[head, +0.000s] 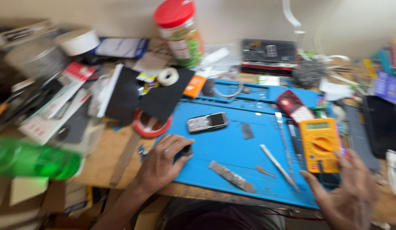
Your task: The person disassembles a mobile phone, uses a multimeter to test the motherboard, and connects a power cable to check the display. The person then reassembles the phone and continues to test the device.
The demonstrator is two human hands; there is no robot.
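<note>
The mat (pixel 232 149) looks like matt blue rubber, smooth, lying on a bare wood table (pixel 106 159). On the mat, the phone (pixel 206 122) has a glossy dark screen and silvery keys. The meter (pixel 320 145), right of the phone, is matt yellow plastic. The file (pixel 231 176) below the phone is rough grey metal. The jar (pixel 180 32) above it is clear plastic with a glossy red lid.

A red-lidded jar (pixel 179 32) stands behind a red tape roll (pixel 151 124).
</note>
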